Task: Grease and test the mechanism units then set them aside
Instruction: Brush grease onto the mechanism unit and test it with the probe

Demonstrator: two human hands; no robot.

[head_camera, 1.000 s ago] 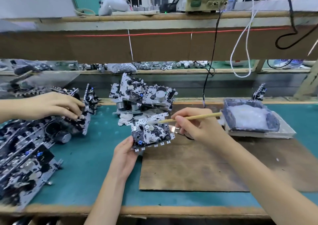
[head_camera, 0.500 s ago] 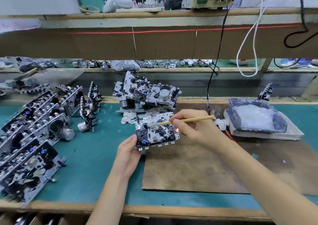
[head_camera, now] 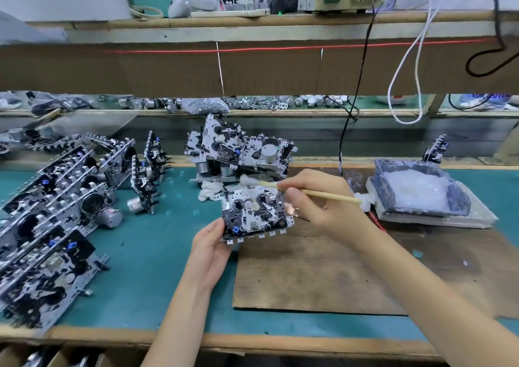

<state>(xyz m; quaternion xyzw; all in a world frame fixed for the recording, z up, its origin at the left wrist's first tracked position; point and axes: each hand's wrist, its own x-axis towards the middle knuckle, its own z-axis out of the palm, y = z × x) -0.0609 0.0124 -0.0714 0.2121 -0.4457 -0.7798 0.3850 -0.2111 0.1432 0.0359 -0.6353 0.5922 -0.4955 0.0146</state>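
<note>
L grip (head_camera: pixel 209 250) curled round mech unit (head_camera: pixel 254 215) (tilted) — R grip (head_camera: pixel 317 201) pinches grease swab (head_camera: pixel 331 196).

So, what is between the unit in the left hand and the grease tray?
Between unit and tray, head view shows the right hand pinching a swab stick, over the brown board.

No lettering can be read; blue print on a packet (head_camera: pixel 490 97), far behind the right hand's (head_camera: pixel 317 201) grip, is blurred.
</note>
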